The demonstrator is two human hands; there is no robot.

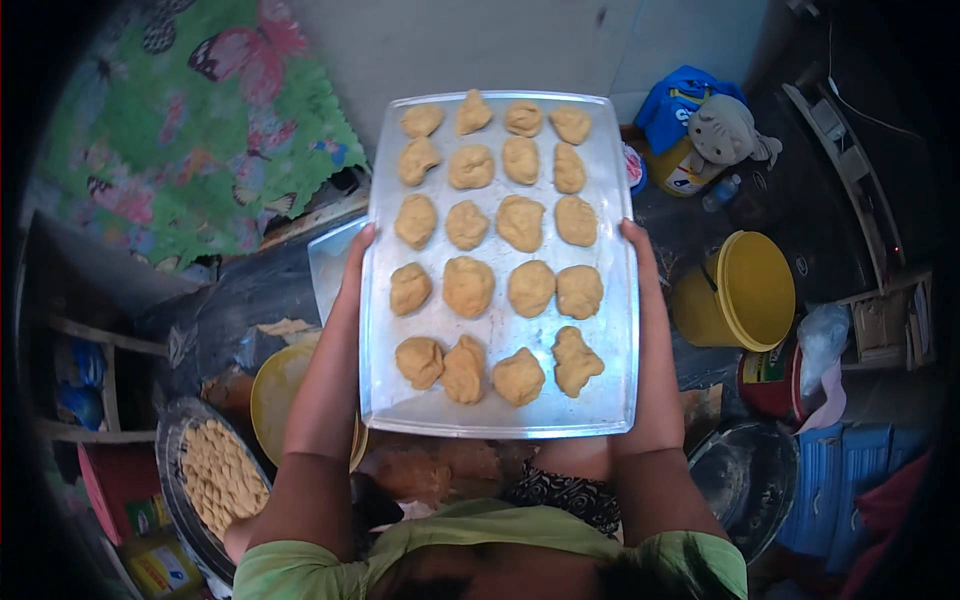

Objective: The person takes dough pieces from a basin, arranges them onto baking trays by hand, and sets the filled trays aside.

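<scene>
A rectangular silver baking tray [500, 422] is held out in front of me, its long sides running away from my body. Several rounded, uneven lumps of tan dough [468, 287] lie on it in rough rows; a few in the nearer rows touch each other. My left hand [359, 258] grips the tray's left edge, with a fingertip showing at the rim. On the opposite edge, my right hand [640, 250] holds it at about the same height. Most of the fingers of both hands are hidden beneath the tray.
At lower left, a dark basin [166, 440] holds many small dough pieces [222, 475], beside a yellow tub [268, 400]. On the right are a yellow bucket [695, 305], a black basin [745, 480] and blue drawers [840, 480]. A stuffed toy [722, 128] sits beyond, opposite a green butterfly-print cloth [180, 130].
</scene>
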